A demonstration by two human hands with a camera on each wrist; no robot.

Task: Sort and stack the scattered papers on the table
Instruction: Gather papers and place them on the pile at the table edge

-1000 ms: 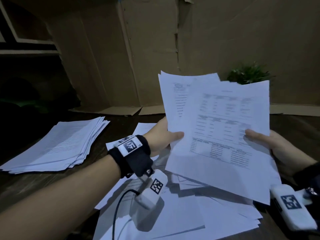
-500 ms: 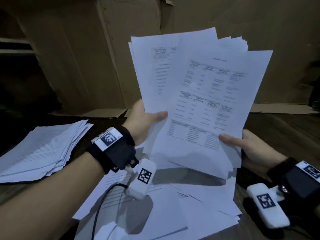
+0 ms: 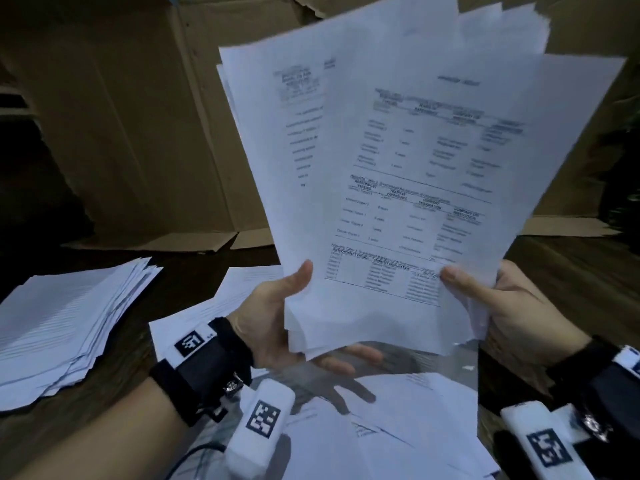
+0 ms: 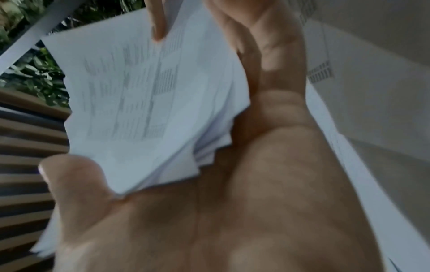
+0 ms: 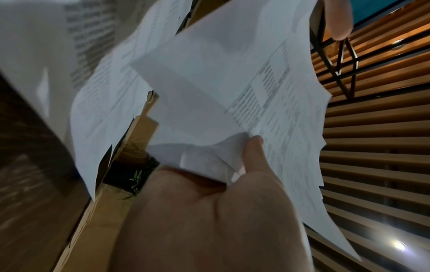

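Papers [image 3: 415,188] fan upright, thumbs front, fingers [image 3: 349,355] behind.

The held sheets [image 3: 415,174] are thin matt white paper with grey print, their edges soft and uneven. The stack on the left [image 3: 65,320] is the same paper. The bench [image 3: 571,282] is dark grained wood. Far behind stands matt brown cardboard [image 3: 138,116], creased and torn.

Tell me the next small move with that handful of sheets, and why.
Probably lower the held sheets on edge and tap them square. Both the left hand and the right hand grip their bottom corners, and the sheets fan out unevenly. The stack on the left looks like where they go afterwards.
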